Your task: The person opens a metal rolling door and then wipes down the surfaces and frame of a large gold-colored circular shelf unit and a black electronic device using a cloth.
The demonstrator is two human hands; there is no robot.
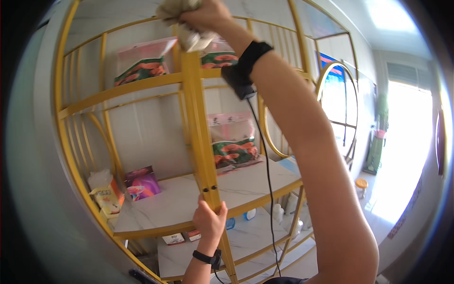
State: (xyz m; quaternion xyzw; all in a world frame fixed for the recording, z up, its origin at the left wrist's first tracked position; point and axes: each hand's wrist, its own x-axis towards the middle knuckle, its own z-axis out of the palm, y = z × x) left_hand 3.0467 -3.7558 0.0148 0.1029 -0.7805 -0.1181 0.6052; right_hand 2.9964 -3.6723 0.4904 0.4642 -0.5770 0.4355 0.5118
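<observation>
A gold metal post point(198, 124) rises in the middle of a shelf unit, with two dark bolts near its lower part. My left hand point(211, 218) grips this post just below the bolts, thumb on its right side. High up, my right hand point(207, 16) is closed around a crumpled beige cloth point(195, 38), which touches the upper part of the post. Both wrists wear black bands. A black module on the right one has a thin black cable point(264, 142) hanging from it.
Clear-fronted packages point(142, 64) with red mushroom pictures stand on the shelves, another bag point(234, 149) lower right. A purple box point(143, 184) and a yellow-white packet point(108, 195) sit on the marble-patterned shelf point(170, 209). White bottles point(278, 213) stand below. A stool point(361, 184) is at right.
</observation>
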